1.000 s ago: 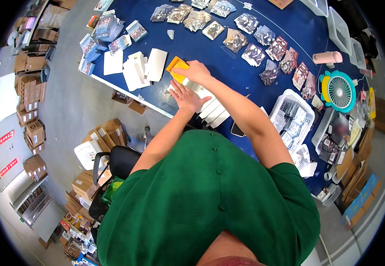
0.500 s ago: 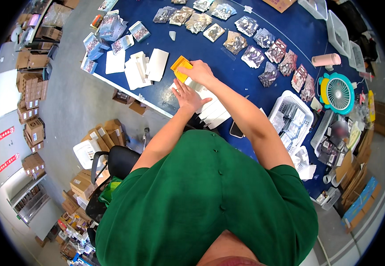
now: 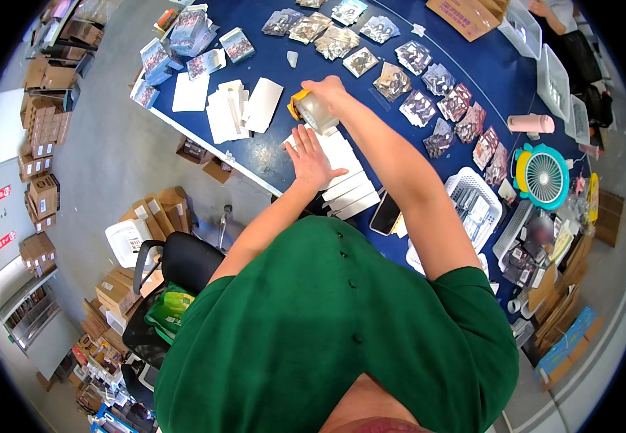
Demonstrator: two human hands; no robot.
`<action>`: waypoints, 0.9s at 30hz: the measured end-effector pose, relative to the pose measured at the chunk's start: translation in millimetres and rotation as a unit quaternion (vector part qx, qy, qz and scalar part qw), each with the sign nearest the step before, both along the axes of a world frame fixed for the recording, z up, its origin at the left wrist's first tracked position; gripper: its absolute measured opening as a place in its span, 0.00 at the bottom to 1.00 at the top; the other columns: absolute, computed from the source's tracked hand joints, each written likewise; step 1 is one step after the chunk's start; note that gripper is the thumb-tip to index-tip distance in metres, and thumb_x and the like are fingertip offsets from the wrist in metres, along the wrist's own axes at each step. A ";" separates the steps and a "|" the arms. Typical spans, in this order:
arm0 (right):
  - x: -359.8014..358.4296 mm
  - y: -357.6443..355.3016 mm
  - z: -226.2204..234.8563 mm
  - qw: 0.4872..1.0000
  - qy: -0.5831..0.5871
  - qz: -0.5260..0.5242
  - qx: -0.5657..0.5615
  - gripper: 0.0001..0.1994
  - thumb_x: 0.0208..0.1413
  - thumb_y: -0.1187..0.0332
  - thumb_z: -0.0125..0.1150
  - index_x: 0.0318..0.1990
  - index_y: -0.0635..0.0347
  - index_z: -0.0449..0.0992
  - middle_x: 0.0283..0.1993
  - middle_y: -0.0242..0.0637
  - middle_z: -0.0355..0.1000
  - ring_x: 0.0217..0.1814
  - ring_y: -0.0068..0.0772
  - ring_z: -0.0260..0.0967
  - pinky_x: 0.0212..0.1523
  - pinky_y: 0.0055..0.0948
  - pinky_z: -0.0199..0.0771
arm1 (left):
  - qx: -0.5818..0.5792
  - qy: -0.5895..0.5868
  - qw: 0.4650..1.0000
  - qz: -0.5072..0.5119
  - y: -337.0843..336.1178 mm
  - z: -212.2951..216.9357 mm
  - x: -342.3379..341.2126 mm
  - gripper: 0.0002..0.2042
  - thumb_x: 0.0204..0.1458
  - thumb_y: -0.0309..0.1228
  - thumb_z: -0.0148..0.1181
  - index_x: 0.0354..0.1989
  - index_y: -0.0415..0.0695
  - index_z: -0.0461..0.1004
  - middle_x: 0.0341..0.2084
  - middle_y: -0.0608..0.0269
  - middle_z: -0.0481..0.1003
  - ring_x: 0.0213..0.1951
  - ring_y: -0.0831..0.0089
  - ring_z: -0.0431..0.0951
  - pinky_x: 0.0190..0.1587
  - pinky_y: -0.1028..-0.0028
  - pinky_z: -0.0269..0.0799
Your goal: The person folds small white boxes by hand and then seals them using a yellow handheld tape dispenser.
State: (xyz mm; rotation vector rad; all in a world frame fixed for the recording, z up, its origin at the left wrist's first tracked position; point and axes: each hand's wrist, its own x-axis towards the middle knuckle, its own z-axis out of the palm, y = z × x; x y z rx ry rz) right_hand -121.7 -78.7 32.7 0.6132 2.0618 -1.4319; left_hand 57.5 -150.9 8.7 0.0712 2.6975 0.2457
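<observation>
A yellow tape dispenser with a wide roll of clear tape [image 3: 318,115] is gripped from above by my right hand [image 3: 332,94]. It stands at the far end of a row of overlapping white flat boxes [image 3: 349,189]. My left hand [image 3: 311,162] lies flat on these boxes just nearer than the dispenser, fingers stretched and thumb out to the right. More white flat boxes [image 3: 226,115] rest on the blue table to the left. A dark-screened phone [image 3: 385,213] lies beside the near end of the row.
Several stacks of picture cards [image 3: 337,42] spread across the far side of the blue table [image 3: 270,155]. Blue printed boxes [image 3: 190,32] are piled at far left. To the right are a white basket [image 3: 497,189] and a teal fan [image 3: 546,163]. A black chair [image 3: 183,263] stands at my left.
My right hand has tipped the tape dispenser, so its clear roll now shows. The left hand stays flat on the boxes. The whole view has shifted slightly.
</observation>
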 end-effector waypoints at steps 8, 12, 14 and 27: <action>-25.5 8.8 75.9 0.992 0.035 0.122 0.015 0.28 0.40 0.52 0.73 0.37 0.75 0.80 0.37 0.51 0.79 0.36 0.41 0.79 0.35 0.35 0.77 | 0.003 0.003 1.000 0.005 -3.2 -4.5 -2.6 0.73 0.29 0.73 0.64 0.69 0.23 0.33 0.70 0.29 0.32 0.72 0.39 0.25 0.68 0.37 0.29; 18.8 43.7 87.1 0.981 0.095 0.171 0.000 0.28 0.43 0.49 0.68 0.41 0.70 0.81 0.37 0.47 0.80 0.39 0.38 0.79 0.41 0.33 0.77 | -0.006 -0.019 1.000 0.004 -4.5 2.0 -11.9 0.72 0.31 0.74 0.63 0.69 0.24 0.32 0.71 0.31 0.31 0.73 0.40 0.24 0.68 0.38 0.27; 59.4 64.8 90.7 0.982 0.124 0.138 -0.033 0.26 0.47 0.51 0.66 0.45 0.66 0.81 0.40 0.45 0.80 0.42 0.37 0.79 0.45 0.31 0.75 | -0.017 -0.044 0.999 0.001 -0.4 11.9 -12.3 0.72 0.33 0.73 0.62 0.70 0.24 0.32 0.71 0.32 0.30 0.73 0.42 0.23 0.69 0.39 0.25; 264.5 115.3 100.6 0.980 0.183 -0.073 -0.035 0.29 0.53 0.56 0.69 0.57 0.66 0.73 0.47 0.46 0.79 0.48 0.30 0.77 0.51 0.27 0.73 | -0.018 0.022 1.000 -0.009 -4.9 -21.2 -6.0 0.68 0.34 0.61 0.70 0.70 0.25 0.32 0.71 0.33 0.30 0.73 0.41 0.25 0.69 0.38 0.29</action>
